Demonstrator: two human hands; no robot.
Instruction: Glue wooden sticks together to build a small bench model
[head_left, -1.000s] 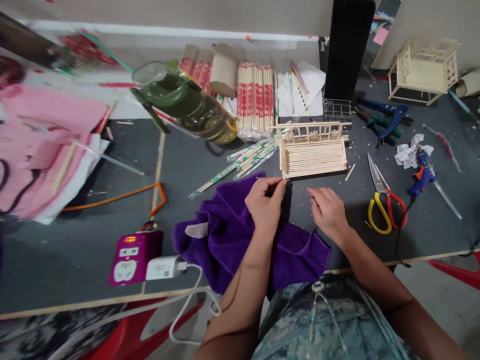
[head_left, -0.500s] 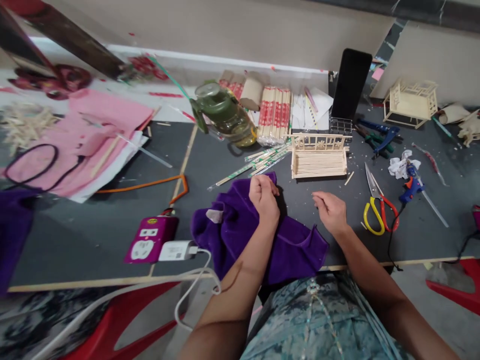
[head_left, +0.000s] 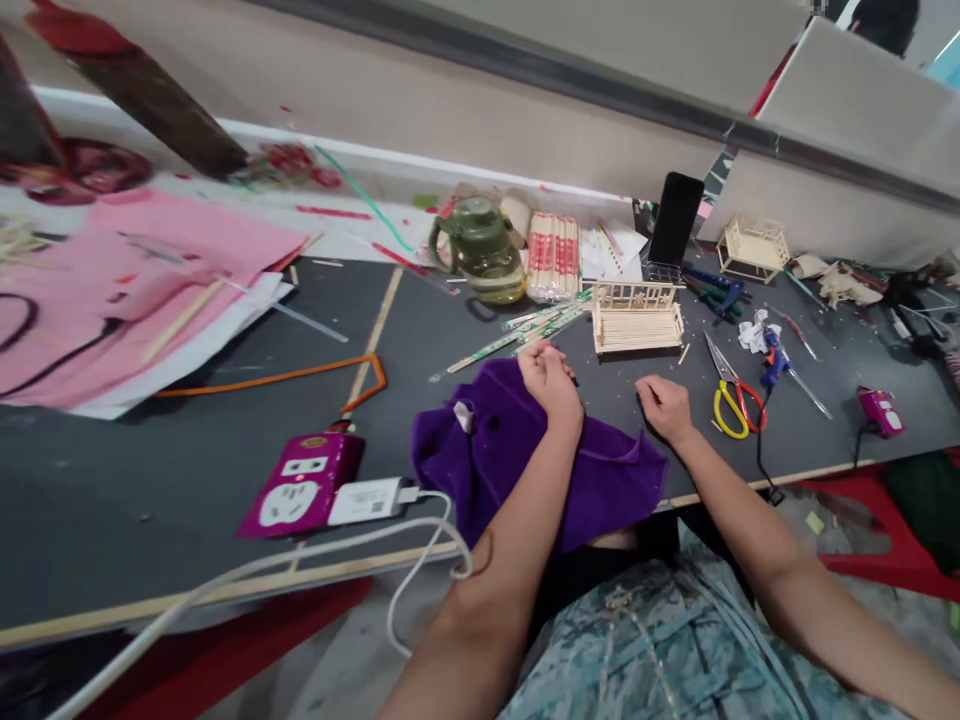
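My left hand is curled closed on a rumpled purple cloth, near the cloth's upper edge. Nothing shows between its fingers. To the right, my right hand forms a loose fist on the dark tabletop, apart from the cloth, and no object shows in it. Just beyond both hands stands a small bench made of thin wooden sticks, with a slatted seat and railed back. Paper-wrapped chopsticks lie to the left of the bench. Scissors with one yellow and one red handle lie right of my right hand.
A green-lidded jug, bundled chopsticks and an upright phone stand at the back. A blue glue gun lies right. A purple power socket, charger and white cable are left. Another stick model stands far right.
The camera view has tilted and turned, showing more on the right and shifting the scene. Both hands stay in nearly the same places by the cloth and bench.
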